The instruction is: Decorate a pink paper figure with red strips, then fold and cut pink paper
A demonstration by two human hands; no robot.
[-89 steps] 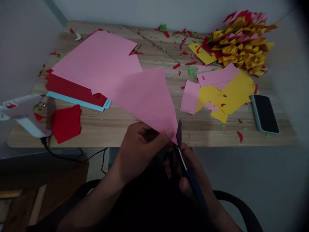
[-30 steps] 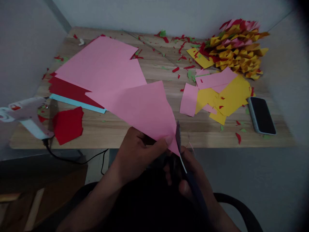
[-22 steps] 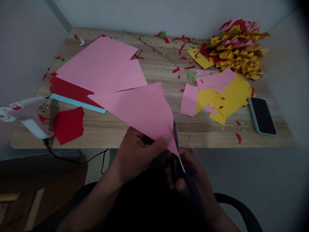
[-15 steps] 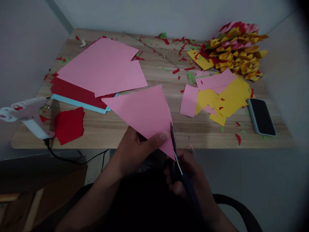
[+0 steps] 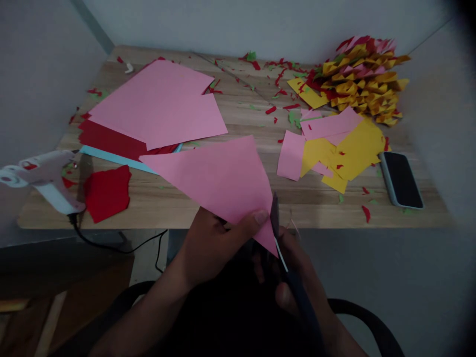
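A pink paper sheet [image 5: 219, 178] is pinched in my left hand [image 5: 215, 243], with the thumb on top near its lower right corner. The sheet is held over the table's front edge. My right hand [image 5: 297, 263] grips dark-handled scissors [image 5: 275, 218], whose blades lie along the right edge of the pink sheet, just beside my left thumb. Shadow hides part of my right fingers and the scissor handles.
Larger pink sheets [image 5: 159, 104] lie over red and light blue paper at the left. A white glue gun [image 5: 52, 181] stands beside red paper [image 5: 107, 193]. To the right are pink and yellow pieces [image 5: 357, 148], a phone [image 5: 401, 179] and a folded-paper object [image 5: 364, 84].
Both hands, the pink sheet and the scissors have shifted slightly down. The sheet's left tip has swung left, and the scissors and right hand have moved a little right.
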